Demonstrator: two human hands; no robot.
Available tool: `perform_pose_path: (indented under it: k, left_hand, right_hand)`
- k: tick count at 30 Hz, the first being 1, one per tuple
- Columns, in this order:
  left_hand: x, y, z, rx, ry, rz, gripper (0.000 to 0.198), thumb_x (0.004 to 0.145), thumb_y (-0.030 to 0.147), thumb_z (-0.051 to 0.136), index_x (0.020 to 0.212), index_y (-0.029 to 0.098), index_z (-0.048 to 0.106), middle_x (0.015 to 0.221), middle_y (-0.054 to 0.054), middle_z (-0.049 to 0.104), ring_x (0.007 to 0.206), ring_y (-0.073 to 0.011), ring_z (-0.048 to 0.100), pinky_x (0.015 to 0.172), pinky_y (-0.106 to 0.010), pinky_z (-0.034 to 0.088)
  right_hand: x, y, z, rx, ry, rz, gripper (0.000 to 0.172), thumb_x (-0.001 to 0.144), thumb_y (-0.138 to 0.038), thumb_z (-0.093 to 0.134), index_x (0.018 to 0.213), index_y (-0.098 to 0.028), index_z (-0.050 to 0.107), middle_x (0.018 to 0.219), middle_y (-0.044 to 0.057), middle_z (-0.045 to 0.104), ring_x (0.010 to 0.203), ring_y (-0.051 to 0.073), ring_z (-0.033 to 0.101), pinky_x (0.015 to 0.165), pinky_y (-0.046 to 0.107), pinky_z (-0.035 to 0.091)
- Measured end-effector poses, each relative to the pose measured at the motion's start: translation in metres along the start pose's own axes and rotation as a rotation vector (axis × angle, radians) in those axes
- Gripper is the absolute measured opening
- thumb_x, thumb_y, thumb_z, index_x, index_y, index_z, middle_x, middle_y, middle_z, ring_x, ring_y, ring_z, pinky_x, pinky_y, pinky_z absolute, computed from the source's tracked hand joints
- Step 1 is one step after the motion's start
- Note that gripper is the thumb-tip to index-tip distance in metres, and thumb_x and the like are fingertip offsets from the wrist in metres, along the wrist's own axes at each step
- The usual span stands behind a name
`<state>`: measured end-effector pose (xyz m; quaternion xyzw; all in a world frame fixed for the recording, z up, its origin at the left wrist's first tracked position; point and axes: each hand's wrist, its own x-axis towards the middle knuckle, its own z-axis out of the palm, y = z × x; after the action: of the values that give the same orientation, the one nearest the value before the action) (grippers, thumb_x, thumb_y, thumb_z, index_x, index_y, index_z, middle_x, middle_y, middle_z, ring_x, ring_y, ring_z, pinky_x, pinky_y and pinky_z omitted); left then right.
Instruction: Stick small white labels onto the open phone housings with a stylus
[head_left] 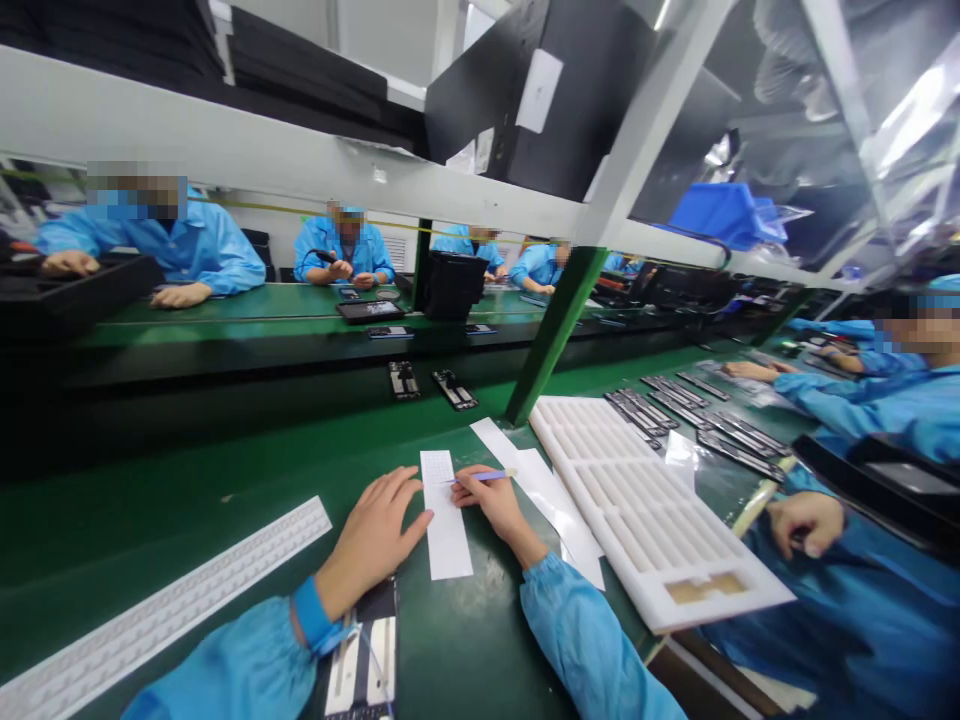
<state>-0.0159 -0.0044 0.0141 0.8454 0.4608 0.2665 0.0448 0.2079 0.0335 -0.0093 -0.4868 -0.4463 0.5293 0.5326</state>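
Note:
A narrow white sheet (448, 540) with a small printed grid at its top lies on the green table (285, 455). My right hand (487, 500) pinches a thin purple tool (487, 475), its tip over the grid. At the sheet's left edge rests my left hand (379, 530), palm down, fingers spread, holding nothing. A blue band circles my left wrist. Partly under that forearm lies a phone-like device (364, 655) with pale parts in a dark frame.
A white foam tray (645, 510) and loose white papers (551, 500) lie to the right. At left is a long white strip (172, 610). Two devices (454, 390) sit ahead near a green post (559, 330). A person's hand (806, 520) is at far right; others sit opposite.

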Motion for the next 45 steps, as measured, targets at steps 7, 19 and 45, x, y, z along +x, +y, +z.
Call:
perform_pose_path:
  k: [7, 19, 45]
  left_hand:
    - [-0.117, -0.027, -0.041, 0.079, 0.002, -0.058, 0.037, 0.092, 0.036, 0.055, 0.127, 0.026, 0.053, 0.14, -0.007, 0.049, 0.132, -0.0272, 0.043, 0.111, -0.049, 0.037]
    - [-0.137, -0.028, -0.033, 0.138, -0.036, -0.018, 0.053, 0.085, 0.052, 0.063, 0.13, 0.026, 0.053, 0.139, -0.006, 0.05, 0.134, -0.0304, 0.039, 0.114, -0.053, 0.028]
    - [-0.138, -0.02, -0.035, 0.154, -0.041, -0.086, 0.053, 0.089, 0.044, 0.056, 0.139, 0.029, 0.046, 0.148, -0.006, 0.039, 0.138, -0.0322, 0.03, 0.113, -0.054, 0.031]
  right_hand:
    - [-0.045, 0.003, 0.047, 0.064, -0.169, 0.086, 0.043, 0.063, -0.05, 0.085, 0.078, -0.013, 0.07, 0.065, 0.007, 0.073, 0.053, 0.018, 0.069, 0.049, 0.025, 0.057]
    - [-0.081, 0.021, 0.104, -0.003, -0.243, 0.198, 0.05, 0.058, -0.056, 0.084, 0.076, -0.013, 0.066, 0.06, 0.005, 0.07, 0.049, 0.016, 0.066, 0.041, 0.021, 0.052]
    - [-0.081, 0.025, 0.102, -0.059, -0.293, 0.125, 0.047, 0.064, -0.056, 0.083, 0.076, -0.013, 0.067, 0.062, 0.006, 0.071, 0.048, 0.015, 0.066, 0.044, 0.021, 0.053]
